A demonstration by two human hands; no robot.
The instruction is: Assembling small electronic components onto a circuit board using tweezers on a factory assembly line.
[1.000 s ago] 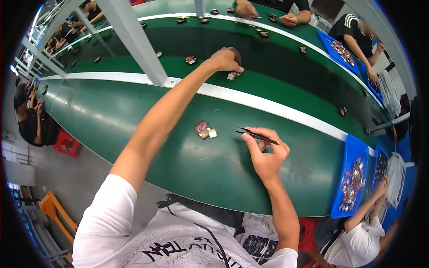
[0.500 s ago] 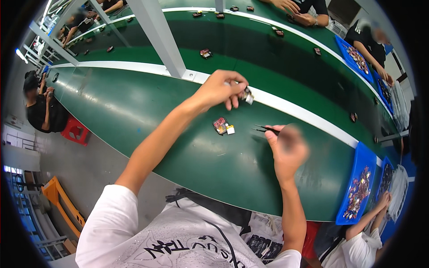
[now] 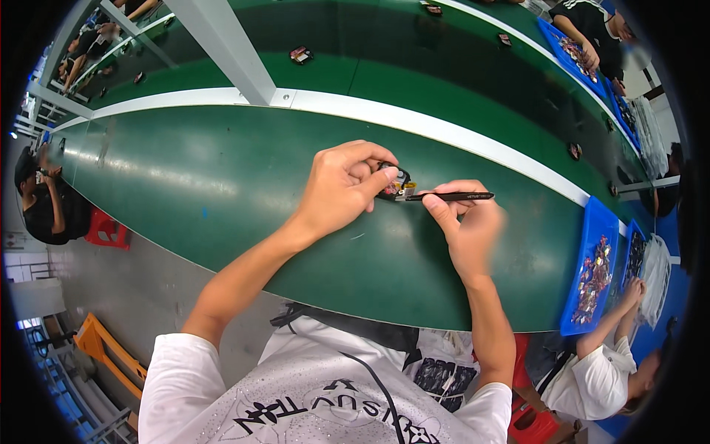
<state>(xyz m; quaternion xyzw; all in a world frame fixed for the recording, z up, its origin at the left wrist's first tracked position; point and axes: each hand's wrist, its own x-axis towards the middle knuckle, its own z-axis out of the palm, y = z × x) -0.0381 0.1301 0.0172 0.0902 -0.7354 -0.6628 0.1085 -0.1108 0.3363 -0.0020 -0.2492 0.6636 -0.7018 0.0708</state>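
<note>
Left hand (image 3: 339, 186): pinching small black-rimmed assembly (image 3: 396, 188). Right hand (image 3: 466, 228): holding black tweezers (image 3: 466, 197), tips at assembly. Green worktop (image 3: 355, 274) beneath both.

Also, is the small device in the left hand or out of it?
In: the left hand holds the small device between thumb and fingers, tweezers at its right.

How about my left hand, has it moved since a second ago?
Yes, toward you: your left hand was reaching beyond the white rail, and is now on its near side.
</note>
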